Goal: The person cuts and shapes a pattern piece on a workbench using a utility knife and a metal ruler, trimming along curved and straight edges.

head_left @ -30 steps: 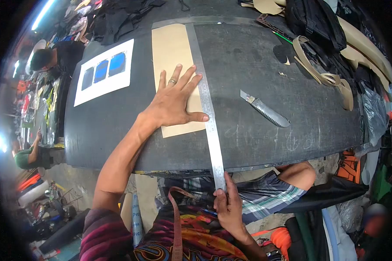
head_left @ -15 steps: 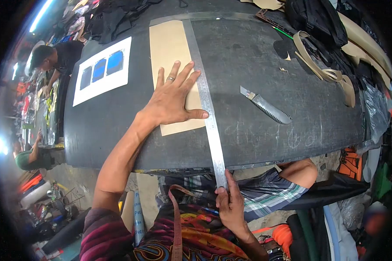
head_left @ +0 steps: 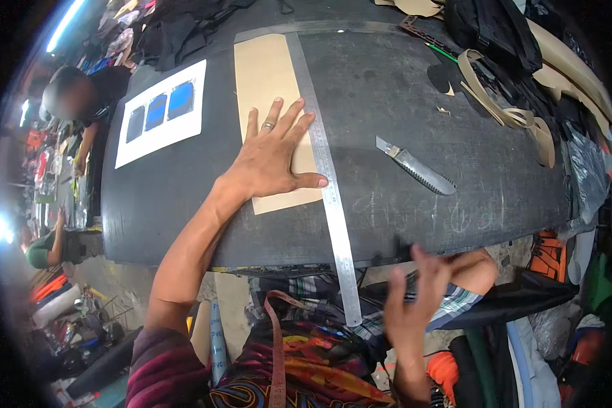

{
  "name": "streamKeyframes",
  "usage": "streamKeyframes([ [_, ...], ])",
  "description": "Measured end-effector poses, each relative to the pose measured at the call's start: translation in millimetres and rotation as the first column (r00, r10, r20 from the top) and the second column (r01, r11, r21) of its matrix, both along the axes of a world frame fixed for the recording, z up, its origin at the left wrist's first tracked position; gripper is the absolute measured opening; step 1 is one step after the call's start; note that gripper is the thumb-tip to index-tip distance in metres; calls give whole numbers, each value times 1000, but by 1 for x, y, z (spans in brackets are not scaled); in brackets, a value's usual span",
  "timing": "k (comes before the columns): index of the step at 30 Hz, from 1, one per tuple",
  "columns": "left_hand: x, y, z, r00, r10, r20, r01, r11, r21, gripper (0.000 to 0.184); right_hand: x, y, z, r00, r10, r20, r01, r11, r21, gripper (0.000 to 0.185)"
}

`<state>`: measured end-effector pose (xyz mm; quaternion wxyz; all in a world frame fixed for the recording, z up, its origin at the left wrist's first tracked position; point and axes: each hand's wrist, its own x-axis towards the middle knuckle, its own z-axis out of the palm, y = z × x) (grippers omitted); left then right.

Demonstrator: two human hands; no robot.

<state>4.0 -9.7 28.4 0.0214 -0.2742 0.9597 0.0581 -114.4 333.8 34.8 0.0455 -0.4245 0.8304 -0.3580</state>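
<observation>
My left hand lies flat with fingers spread on a tan rectangular sheet. Its thumb and index fingertip touch the edge of a long metal ruler, which runs along the sheet's right side. The ruler's near end sticks out past the table edge over my lap. Blurred by motion, my right hand is in the air right of that end, fingers apart and apparently holding nothing. A utility knife with its blade out rests on the black tabletop, above my right hand in view.
A white sheet with blue and dark printed shapes lies at left. Tan strips, a green pencil and a black bag are at the far right. A measuring tape hangs over my shirt. Another person works at left.
My right hand has let go of the ruler's near end and moved right and slightly up. My left hand, the sheet and the ruler stay nearly in place.
</observation>
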Motion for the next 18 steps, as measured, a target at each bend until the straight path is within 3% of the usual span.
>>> streamKeyframes([
  [1,1,-1,-1,1000,-3,1,3,1000,-8,134,-17,-11,3,997,-60,-48,61,998,20,53],
  [3,-1,-1,-2,1000,-14,-1,14,1000,-24,134,-57,-48,2,941,-43,-335,40,999,-17,54],
  [5,0,-1,0,1000,-11,6,11,1000,-6,133,-84,-82,0,876,1,-482,64,991,118,56],
  [9,-4,2,9,1000,1,22,-1,1000,26,134,-118,-116,-19,876,97,-472,-28,988,151,50],
  [11,-6,4,14,997,27,66,-30,998,55,134,-120,-125,-16,939,161,-304,-59,946,319,44],
  [12,-7,5,16,997,27,66,-31,998,57,134,-120,-126,-19,917,173,-359,-100,972,213,35],
  [13,-8,6,17,996,36,82,-41,997,62,133,-112,-127,-14,917,176,-358,-102,971,215,35],
  [15,-10,7,19,994,47,101,-54,996,68,133,-90,-130,0,993,106,51,-106,994,-6,34],
  [16,-11,8,20,992,54,112,-62,995,75,133,-85,-133,-5,982,186,-24,-188,971,-145,35],
  [18,-15,9,27,991,56,122,-66,994,82,132,-65,-137,5,929,209,304,-185,977,-104,38],
])
